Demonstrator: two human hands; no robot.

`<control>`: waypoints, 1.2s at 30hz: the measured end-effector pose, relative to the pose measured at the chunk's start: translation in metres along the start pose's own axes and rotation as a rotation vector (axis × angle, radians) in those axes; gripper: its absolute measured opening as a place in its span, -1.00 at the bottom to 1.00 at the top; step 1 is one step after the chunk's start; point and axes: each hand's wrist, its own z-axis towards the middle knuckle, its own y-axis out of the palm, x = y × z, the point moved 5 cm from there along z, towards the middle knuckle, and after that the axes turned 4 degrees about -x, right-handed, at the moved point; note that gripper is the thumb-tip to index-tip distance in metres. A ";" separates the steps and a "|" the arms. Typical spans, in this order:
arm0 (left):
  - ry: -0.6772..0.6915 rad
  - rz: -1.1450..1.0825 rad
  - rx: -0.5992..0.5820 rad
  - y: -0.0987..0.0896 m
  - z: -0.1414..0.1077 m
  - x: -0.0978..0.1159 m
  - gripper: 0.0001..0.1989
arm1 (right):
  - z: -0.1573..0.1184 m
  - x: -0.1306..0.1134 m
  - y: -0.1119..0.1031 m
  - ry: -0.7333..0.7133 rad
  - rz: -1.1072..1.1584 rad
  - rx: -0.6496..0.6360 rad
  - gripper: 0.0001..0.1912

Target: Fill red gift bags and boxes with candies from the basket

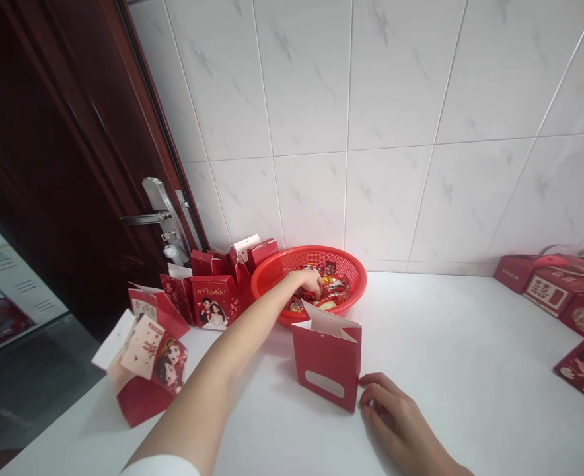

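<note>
My left hand (312, 282) reaches into a red plastic basket (359, 277). Its fingers curl down among the wrapped candies (338, 284), so the fingertips and anything between them are hidden. In front of the basket a red paper gift box (324, 360) stands upright with its top flaps open and a pale window low on its front. Beside the box's lower right edge is my right hand (388, 410). Its fingers are loosely bent and apart, holding nothing; the index fingertip is at the box's edge, and I cannot tell if it touches.
Several red wedding gift boxes (215, 301) stand left of the basket, with an open-topped one (148, 370) nearer me. More red boxes (552, 287) line the right side. A tiled wall (391, 198) and a dark door (84, 132) border the white table (445, 344).
</note>
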 end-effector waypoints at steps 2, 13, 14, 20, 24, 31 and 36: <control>-0.053 0.023 0.009 -0.007 0.000 -0.009 -0.75 | 0.000 0.006 0.002 -0.011 0.015 0.006 -0.77; -0.038 -0.286 0.244 -0.061 -0.040 -0.059 -0.91 | 0.000 0.015 0.006 -0.037 0.027 0.028 -0.75; -0.026 -0.333 0.262 -0.063 -0.043 -0.060 -0.92 | 0.000 0.014 0.006 -0.037 0.028 0.029 -0.74; 0.014 -0.553 0.304 -0.064 -0.046 -0.060 -0.91 | 0.000 0.005 0.000 -0.013 0.016 0.014 -0.75; 0.014 -0.656 0.323 -0.060 -0.044 -0.059 -0.91 | -0.001 0.004 0.000 -0.030 0.019 0.029 -0.74; -0.027 -0.850 0.325 -0.057 -0.036 -0.053 -0.75 | -0.001 0.013 0.005 -0.032 0.038 0.027 -0.74; -0.018 -1.018 0.257 -0.049 -0.034 -0.039 -0.70 | 0.000 0.009 0.004 -0.033 0.045 0.010 -0.75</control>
